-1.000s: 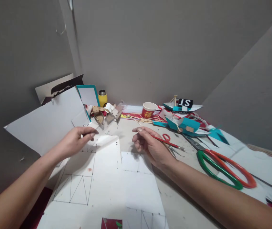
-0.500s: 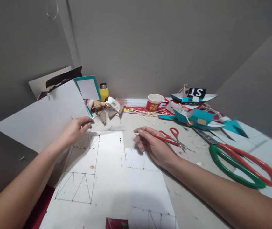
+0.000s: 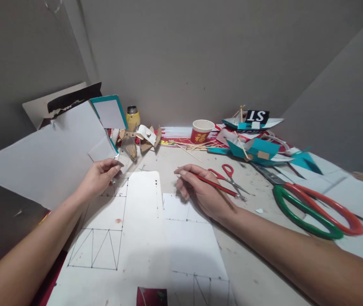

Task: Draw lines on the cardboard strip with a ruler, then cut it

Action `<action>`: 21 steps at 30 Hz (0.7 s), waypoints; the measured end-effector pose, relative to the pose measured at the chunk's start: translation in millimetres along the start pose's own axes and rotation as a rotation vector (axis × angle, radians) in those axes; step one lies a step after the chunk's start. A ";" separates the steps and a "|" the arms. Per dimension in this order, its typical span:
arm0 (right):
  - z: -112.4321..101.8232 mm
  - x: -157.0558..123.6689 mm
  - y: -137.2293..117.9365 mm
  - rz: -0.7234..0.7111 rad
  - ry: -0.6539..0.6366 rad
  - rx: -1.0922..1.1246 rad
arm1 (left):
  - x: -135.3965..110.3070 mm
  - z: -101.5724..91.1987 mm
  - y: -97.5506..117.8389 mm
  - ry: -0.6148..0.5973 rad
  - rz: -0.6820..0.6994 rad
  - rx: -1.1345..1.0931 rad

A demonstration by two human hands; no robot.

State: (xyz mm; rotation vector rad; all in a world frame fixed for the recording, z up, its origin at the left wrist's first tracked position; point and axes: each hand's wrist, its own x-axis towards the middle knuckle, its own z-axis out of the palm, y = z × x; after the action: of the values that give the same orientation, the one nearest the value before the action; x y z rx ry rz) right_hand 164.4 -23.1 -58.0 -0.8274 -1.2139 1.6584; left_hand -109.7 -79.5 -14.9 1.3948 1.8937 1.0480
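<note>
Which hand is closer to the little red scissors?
Right. The right hand, holding a red pencil, sits just beside the little red scissors; the left hand is across the white sheet.

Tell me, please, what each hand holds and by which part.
Right hand: red pencil, near its tip. Left hand: pinches a small pale piece, too unclear to name.

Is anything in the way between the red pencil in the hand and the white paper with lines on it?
No, nothing visible. The right hand holds the thin red pencil close by the white lined paper sheet. The small red-handled scissors lie to its right, off the paper.
</note>
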 end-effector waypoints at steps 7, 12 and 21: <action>-0.9 2.6 -0.8 -0.003 0.006 0.000 | 0.2 1.9 -1.2 -0.002 -0.035 0.015; -1.3 4.0 -1.8 -0.024 0.014 0.000 | -3.0 -8.4 8.0 0.009 -0.051 0.088; -7.6 11.3 -13.3 -0.129 0.173 0.050 | -13.5 5.8 18.0 -0.103 -0.089 -0.004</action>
State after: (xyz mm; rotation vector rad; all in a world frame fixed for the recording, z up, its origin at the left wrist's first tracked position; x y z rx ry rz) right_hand 170.5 -8.3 -47.7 -0.8258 -1.0787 1.4754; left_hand -91.7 -88.2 -3.1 1.3245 1.8601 0.9189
